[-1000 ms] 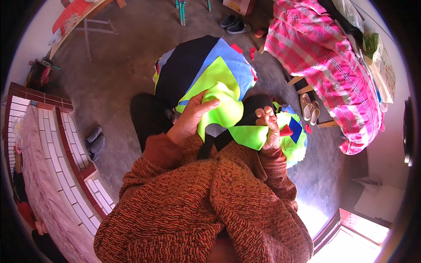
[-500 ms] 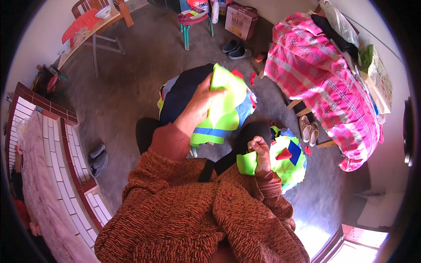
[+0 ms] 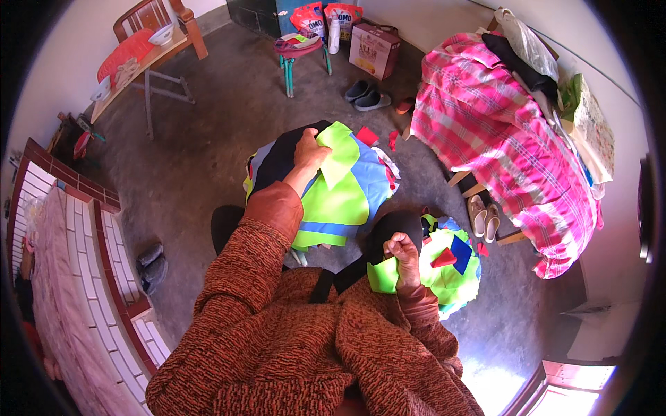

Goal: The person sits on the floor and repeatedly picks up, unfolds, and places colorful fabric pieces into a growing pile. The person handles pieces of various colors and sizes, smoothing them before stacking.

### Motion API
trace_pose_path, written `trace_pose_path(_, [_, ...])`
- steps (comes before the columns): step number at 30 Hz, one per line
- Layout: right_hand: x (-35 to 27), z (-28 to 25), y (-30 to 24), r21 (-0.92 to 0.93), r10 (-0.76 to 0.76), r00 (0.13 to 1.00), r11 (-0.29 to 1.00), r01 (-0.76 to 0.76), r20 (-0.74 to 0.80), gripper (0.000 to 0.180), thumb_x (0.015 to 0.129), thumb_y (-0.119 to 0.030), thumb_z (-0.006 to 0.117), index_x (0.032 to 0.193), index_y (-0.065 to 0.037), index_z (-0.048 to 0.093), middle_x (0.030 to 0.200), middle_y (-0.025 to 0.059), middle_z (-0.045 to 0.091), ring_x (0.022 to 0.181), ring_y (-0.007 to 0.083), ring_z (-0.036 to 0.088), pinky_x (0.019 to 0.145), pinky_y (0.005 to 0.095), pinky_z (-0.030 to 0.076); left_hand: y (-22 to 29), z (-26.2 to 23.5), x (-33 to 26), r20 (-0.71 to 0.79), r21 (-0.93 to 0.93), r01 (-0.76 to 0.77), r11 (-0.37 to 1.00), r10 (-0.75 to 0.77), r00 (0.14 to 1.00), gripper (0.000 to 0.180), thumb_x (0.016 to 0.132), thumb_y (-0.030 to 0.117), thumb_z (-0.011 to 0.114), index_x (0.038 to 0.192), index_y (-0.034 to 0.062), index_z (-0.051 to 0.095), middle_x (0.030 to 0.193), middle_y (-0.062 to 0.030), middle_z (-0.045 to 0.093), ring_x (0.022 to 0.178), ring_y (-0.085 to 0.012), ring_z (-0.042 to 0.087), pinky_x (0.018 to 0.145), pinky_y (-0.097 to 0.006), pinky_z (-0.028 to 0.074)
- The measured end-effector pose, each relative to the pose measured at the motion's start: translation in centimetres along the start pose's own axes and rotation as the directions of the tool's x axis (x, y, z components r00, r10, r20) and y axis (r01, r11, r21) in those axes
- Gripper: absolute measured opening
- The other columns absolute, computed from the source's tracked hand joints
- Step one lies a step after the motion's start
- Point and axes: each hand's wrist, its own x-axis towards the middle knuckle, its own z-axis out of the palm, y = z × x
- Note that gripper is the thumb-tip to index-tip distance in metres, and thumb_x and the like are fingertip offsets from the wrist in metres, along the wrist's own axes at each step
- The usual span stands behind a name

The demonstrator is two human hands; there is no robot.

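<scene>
My left hand [image 3: 310, 151] is closed on the edge of a yellow-green cloth piece [image 3: 338, 154]. It is over a heap of cloth pieces [image 3: 371, 173] in dark navy, blue and yellow-green, in front of my knees. My right hand [image 3: 405, 255] is near my right knee with its fingers curled in. A smaller yellow-green cloth piece [image 3: 382, 276] hangs from it, though its palm side is partly hidden. Beside that hand is a second pile of yellow-green scraps [image 3: 451, 281], topped by a blue piece [image 3: 461, 255] and a red piece [image 3: 445, 258].
Red scraps [image 3: 368, 136] lie beyond the big heap. Farther off are a small stool [image 3: 299, 47], dark slippers [image 3: 368, 95] and a box [image 3: 374, 51]. A pink plaid cloth [image 3: 485, 132] covers furniture at right, with pale shoes [image 3: 483, 218] by its legs. A table [image 3: 149, 59] stands far left.
My left hand has moved farther out and down onto the big heap, bringing the yellow-green cloth piece with it. My right hand keeps its curled pose. The view has shifted slightly.
</scene>
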Motion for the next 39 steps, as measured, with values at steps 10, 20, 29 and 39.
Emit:
trace_pose_path(10, [0.5,-1.3,0.5,-0.090,-0.068,0.995,0.993,0.074,0.067,0.010,0.085,-0.008,0.064,0.091,-0.007,0.056,0.076,0.0014,0.054,0.071,0.0129,0.051,0.067,0.0243,0.041,0.2,-3.6,-3.5,-0.087,0.348,-0.154,0.925,0.196,0.977,0.040,0.071,0.010,0.062,0.110,0.0161,0.053,0.109,-0.0102,0.055,0.104,-0.0334,0.054,0.082,-0.046,0.046])
trace_pose_path(20, [-0.2,0.9,-0.8,0.115,0.071,0.997,0.991,-0.072,0.012,0.012,0.086,-0.014,0.063,0.095,-0.012,0.054,0.078,0.0016,0.053,0.062,0.0092,0.049,0.055,0.0218,0.046,2.0,-1.4,-18.1,0.422,-0.434,-0.258,0.863,0.448,0.788,0.025,0.081,0.017,0.068,0.101,0.0043,0.060,0.087,-0.0030,0.063,0.077,-0.0104,0.059,0.071,-0.027,0.047])
trace_pose_path(29, [0.1,0.3,-0.2,0.247,-0.022,1.000,0.969,0.019,0.009,0.009,0.090,-0.008,0.056,0.098,-0.010,0.054,0.083,0.0030,0.055,0.072,0.0108,0.051,0.067,0.0226,0.044,0.4,1.2,-21.9,0.563,-0.392,-0.516,0.762,0.642,0.520,0.034,0.075,0.027,0.075,0.088,-0.0001,0.057,0.081,-0.0042,0.058,0.074,-0.0123,0.054,0.066,-0.029,0.043])
trace_pose_path(39, [-0.1,1.6,-1.2,0.124,-0.143,0.982,0.980,0.158,-0.123,0.020,0.092,-0.021,0.053,0.106,-0.007,0.056,0.097,0.0098,0.062,0.089,0.0190,0.058,0.083,0.0315,0.045,-0.2,0.2,-20.6,0.740,-0.555,0.062,0.829,0.458,0.493,0.007,0.083,0.007,0.059,0.083,0.0012,0.056,0.078,0.0036,0.051,0.074,-0.0037,0.044,0.065,-0.023,0.039])
